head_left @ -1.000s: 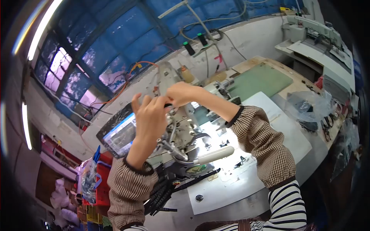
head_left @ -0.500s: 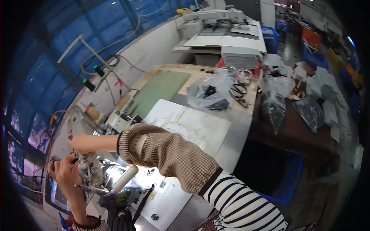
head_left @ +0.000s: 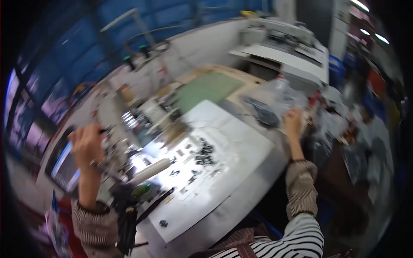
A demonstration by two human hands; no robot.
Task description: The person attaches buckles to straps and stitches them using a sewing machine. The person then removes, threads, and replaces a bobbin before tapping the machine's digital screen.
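My left hand (head_left: 87, 148) is raised beside the sewing-type machine (head_left: 148, 114) at the left, fingers curled closed; a dark bit shows at its edge, too blurred to name. Over the right side of the table, my right hand (head_left: 293, 122) has its fingers drawn together near a clear plastic bag (head_left: 279, 94) with dark contents. Whether it grips the bag or something small cannot be made out. Between the hands lies a white board (head_left: 241, 150) bearing a cluster of small black parts (head_left: 205, 152) under bright light. A pale cylindrical bar (head_left: 150, 171) crosses its left edge.
A lit screen (head_left: 64, 167) stands at far left, beyond my left forearm. Behind the board lies a green mat (head_left: 211, 90). Another machine with a white table (head_left: 284, 56) is at the back. Bags and scraps (head_left: 335, 124) are piled at the right.
My right arm has swung from the machine at the left to the right side of the table, uncovering the black parts. My left hand has lifted slightly. The view has shifted and blurred.
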